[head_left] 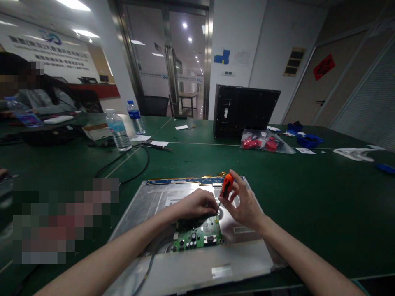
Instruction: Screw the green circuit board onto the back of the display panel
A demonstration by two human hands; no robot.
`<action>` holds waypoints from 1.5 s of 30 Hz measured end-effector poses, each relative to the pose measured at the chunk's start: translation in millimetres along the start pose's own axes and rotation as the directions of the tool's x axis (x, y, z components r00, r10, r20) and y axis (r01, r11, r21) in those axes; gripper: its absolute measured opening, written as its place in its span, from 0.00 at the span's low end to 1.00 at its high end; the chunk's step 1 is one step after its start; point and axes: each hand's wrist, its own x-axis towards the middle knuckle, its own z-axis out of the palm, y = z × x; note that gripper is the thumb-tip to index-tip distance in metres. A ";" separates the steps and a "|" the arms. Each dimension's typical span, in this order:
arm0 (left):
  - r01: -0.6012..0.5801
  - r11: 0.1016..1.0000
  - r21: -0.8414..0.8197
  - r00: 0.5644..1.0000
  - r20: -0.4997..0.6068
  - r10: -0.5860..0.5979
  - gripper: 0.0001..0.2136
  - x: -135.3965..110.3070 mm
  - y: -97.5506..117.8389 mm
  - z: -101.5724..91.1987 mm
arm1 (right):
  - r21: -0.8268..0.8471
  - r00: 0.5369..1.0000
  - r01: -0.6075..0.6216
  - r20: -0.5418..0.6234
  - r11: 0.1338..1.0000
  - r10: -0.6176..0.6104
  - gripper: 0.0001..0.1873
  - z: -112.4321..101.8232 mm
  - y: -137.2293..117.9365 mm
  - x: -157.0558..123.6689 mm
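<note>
An orange and black screwdriver (pixel 227 186) is in my right hand (pixel 247 206), its handle between the thumb and fingers. Its thin shaft slants down to the upper right corner of a green circuit board (pixel 199 235). My left hand (pixel 197 203) rests over the board's upper part, fingers pinched together close to the screwdriver's tip; whatever they hold is hidden. Under the board lies a silvery metal display panel (pixel 135 213), with a blue circuit strip (pixel 179 181) along its far edge. A grey cable (pixel 150 267) runs over the panel's near left side.
A black monitor (pixel 247 109) stands at the back of the green table (pixel 308 197), with a clear bag of red parts (pixel 265 142) before it. Water bottles (pixel 119 129) and black cables (pixel 147 162) are on the left, where a person (pixel 40 94) sits. Blue containers (pixel 309 141) lie far right.
</note>
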 end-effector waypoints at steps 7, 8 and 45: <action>0.002 0.997 -0.072 1.000 -0.002 -0.002 0.04 -0.4 -3.7 1.5 | 0.019 1.000 -0.004 0.021 1.000 0.004 0.44 -0.4 -0.8 -0.4; 0.004 0.997 -0.080 1.000 -0.003 -0.004 0.05 -0.3 -3.8 1.8 | 0.032 1.000 -0.004 0.028 0.999 0.003 0.44 -0.9 -1.6 0.1; 0.082 0.997 -0.003 0.997 -0.005 -0.082 0.04 -2.3 -3.5 2.8 | 0.045 1.000 -0.001 0.008 0.999 0.000 0.43 2.0 0.6 -2.0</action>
